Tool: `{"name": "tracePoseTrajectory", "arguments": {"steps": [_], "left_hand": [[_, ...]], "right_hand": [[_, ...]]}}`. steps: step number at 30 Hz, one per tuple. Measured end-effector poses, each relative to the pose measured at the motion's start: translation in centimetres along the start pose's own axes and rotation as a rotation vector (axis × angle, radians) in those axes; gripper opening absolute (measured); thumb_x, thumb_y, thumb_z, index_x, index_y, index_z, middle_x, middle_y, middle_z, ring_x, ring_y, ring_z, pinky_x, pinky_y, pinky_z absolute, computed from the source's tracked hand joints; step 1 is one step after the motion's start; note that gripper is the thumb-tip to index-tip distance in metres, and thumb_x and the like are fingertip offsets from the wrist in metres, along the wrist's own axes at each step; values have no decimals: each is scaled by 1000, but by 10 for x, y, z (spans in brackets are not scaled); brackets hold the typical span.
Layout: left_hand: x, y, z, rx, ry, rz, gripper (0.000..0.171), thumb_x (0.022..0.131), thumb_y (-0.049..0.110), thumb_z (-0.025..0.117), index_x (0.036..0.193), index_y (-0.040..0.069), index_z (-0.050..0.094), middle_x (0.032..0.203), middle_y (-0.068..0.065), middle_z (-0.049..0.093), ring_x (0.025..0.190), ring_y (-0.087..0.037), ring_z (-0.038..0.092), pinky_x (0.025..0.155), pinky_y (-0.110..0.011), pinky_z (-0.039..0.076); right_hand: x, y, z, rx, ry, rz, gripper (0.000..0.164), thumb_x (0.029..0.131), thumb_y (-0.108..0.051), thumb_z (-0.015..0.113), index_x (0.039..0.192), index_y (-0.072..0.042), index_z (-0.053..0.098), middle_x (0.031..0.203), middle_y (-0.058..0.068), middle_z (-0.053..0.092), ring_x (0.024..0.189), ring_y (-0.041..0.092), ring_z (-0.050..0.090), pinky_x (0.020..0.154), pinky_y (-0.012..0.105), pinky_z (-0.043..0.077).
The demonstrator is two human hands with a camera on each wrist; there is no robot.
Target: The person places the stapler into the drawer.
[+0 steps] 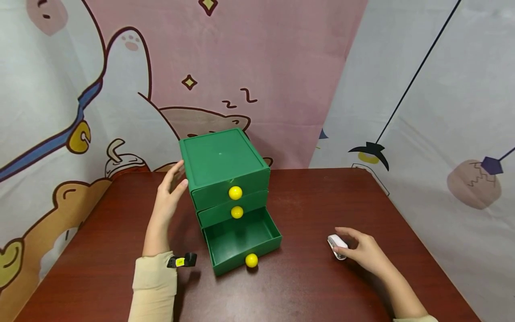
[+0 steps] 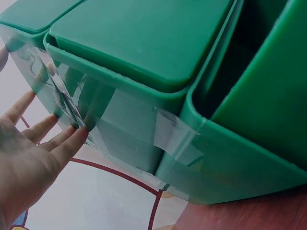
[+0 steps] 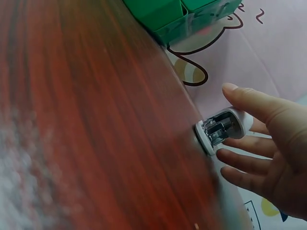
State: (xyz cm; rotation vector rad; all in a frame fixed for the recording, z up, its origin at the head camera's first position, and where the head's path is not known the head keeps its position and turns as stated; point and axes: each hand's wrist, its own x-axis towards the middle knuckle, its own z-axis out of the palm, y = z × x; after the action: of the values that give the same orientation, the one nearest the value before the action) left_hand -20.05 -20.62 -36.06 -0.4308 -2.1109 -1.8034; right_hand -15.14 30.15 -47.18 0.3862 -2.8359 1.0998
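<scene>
A green drawer cabinet [image 1: 221, 158] with yellow ball knobs stands on the table; its bottom drawer [image 1: 237, 232] is pulled well out and bare inside. My left hand [image 1: 168, 197] is at the cabinet's left side, and in the left wrist view its straight, spread fingertips rest against the taped side wall [image 2: 124, 124]. On the right, a small white stapler [image 1: 337, 246] stands on the table. Around it my right hand [image 1: 364, 251] spreads thumb and fingers on either side. In the right wrist view a gap shows between the thumb and the stapler [image 3: 225, 127].
The brown wooden table [image 1: 297, 286] reaches back to a cartoon-printed cloth [image 1: 281, 67]. The middle drawer's knob [image 1: 237, 212] sits just above the pulled-out drawer. A black strap with a yellow patch [image 1: 182, 260] is at the left sleeve cuff.
</scene>
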Motion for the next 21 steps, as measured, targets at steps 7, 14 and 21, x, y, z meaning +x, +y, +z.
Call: {"name": "tracePoseTrajectory", "arguments": {"steps": [7, 14, 21], "left_hand": [[0, 1, 1, 3, 3, -2, 53, 97, 1, 47, 147, -2, 32, 145, -21, 36, 134, -35, 31, 100, -33, 33], [0, 1, 0, 0, 1, -3, 52, 98, 2, 47, 147, -2, 31, 146, -21, 36, 135, -36, 31, 100, -34, 33], [0, 0, 1, -11, 1, -5, 52, 98, 1, 46, 147, -2, 31, 146, -21, 36, 135, -36, 31, 99, -33, 33]], "right_hand": [[0, 5, 0, 110, -84, 47, 60, 79, -31, 79, 130, -5, 58, 105, 12, 63, 70, 12, 57, 56, 28, 48], [1, 14, -4, 204, -209, -1, 65, 82, -25, 78, 136, -3, 51, 109, 15, 59, 79, 15, 54, 61, 28, 47], [4, 26, -11, 298, -328, -56, 62, 86, -15, 73, 140, -1, 45, 112, 17, 56, 79, 15, 53, 63, 29, 47]]}}
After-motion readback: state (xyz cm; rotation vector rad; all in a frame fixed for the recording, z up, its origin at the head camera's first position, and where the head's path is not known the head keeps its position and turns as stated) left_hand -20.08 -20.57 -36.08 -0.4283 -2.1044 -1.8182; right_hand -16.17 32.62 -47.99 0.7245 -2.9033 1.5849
